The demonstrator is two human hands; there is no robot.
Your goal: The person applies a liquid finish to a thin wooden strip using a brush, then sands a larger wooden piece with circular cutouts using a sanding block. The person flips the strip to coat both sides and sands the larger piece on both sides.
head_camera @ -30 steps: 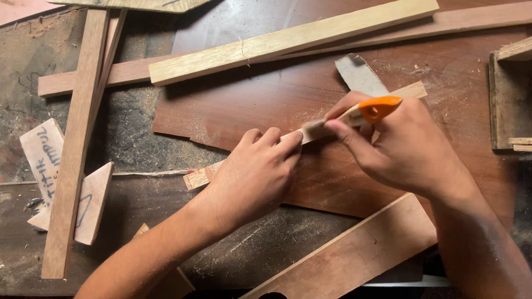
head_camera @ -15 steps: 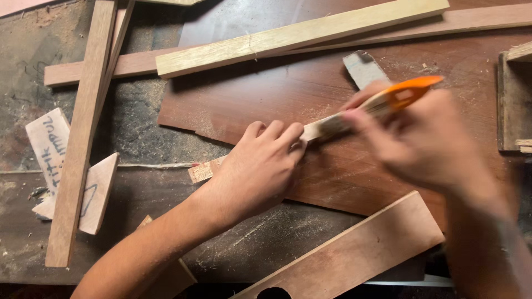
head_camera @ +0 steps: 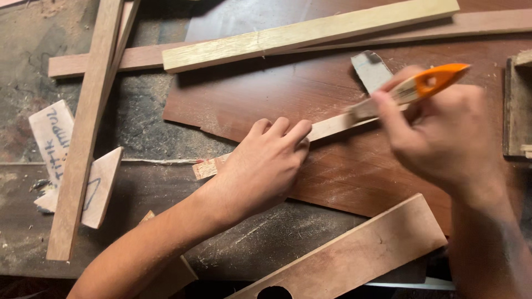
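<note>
My left hand [head_camera: 260,166] presses flat on a thin pale wooden strip [head_camera: 327,127] that lies slantwise on a dark brown board [head_camera: 310,94]. The strip's near end [head_camera: 206,167] sticks out left of the hand. My right hand [head_camera: 438,133] grips an orange-handled tool [head_camera: 429,83], held at the strip's far end. The tool's working tip is hidden by my fingers and motion blur. A grey flat piece [head_camera: 370,69] lies just beyond the right hand.
A long pale batten [head_camera: 310,33] and a reddish batten [head_camera: 100,63] lie across the back. A vertical plank [head_camera: 86,133] and small offcuts [head_camera: 50,135] are at the left. A wide plank [head_camera: 354,254] with a hole lies at the front, a wooden box [head_camera: 518,105] at the right.
My right hand with the orange tool has slid up and to the right along the strip. The left hand has stayed pressed on the strip.
</note>
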